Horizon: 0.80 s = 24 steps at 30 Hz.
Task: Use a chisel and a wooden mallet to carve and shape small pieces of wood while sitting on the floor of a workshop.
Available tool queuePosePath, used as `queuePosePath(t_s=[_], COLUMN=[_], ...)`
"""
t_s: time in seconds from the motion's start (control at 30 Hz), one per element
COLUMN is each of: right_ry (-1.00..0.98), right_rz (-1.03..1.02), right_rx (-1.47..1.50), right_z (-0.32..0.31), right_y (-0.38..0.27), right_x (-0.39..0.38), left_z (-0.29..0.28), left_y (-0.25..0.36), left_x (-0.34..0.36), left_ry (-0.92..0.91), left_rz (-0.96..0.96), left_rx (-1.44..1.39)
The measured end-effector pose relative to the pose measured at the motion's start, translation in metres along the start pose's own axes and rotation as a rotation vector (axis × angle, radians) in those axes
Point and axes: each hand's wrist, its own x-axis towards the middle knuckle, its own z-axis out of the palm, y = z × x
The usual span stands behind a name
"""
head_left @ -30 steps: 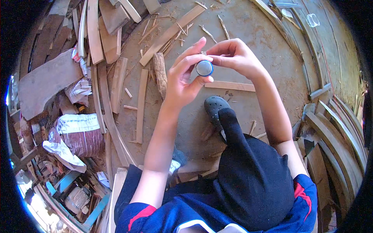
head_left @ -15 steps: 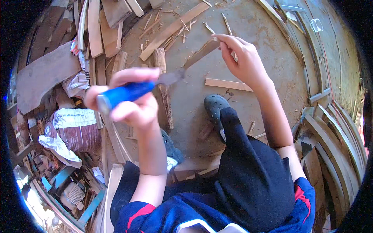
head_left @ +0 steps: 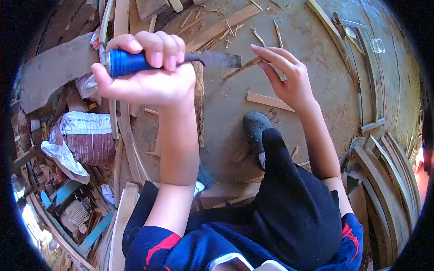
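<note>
In my left hand [head_left: 149, 67] is a chisel, its blue handle [head_left: 124, 62] wrapped by my fingers. The flat dark blade [head_left: 221, 59] points right toward my other hand. Between thumb and fingertips of my right hand [head_left: 287, 77] is a thin strip of wood [head_left: 242, 70], slanting down to the left. Its lower end lies just below the blade tip; whether they touch I cannot tell. Behind my left wrist, a long rough piece of wood [head_left: 199, 122] is partly hidden.
A pale wooden slat [head_left: 270, 101] lies on the dusty floor, with a longer board [head_left: 226, 27] and splinters farther off. At left are scrap wood and a maroon-and-white sack [head_left: 88, 140]. Curved wooden pieces [head_left: 384, 189] lean together on the right. My shoe [head_left: 256, 128] is near the slat.
My left hand has risen and turned, so the chisel now lies nearly level instead of tilted. My right hand has shifted slightly right and down, the wood strip still in its fingers.
</note>
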Motion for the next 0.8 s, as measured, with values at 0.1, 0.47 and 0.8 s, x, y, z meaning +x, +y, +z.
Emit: queuePosePath(t_s=[0.1, 0.47, 0.8], right_ry=[-0.033, 0.044, 0.140], right_rz=[0.036, 0.090, 0.093], right_rx=[0.057, 0.087, -0.001], right_z=[0.001, 0.009, 0.014], right_y=[0.004, 0.002, -0.011], right_x=[-0.002, -0.004, -0.008], left_z=[-0.022, -0.001, 0.031], left_y=[-0.002, 0.013, 0.017], left_x=[0.005, 0.016, 0.022], left_ry=[0.068, -0.030, -0.337], left_rz=[-0.048, -0.067, -0.137], left_rx=[-0.083, -0.065, 0.023])
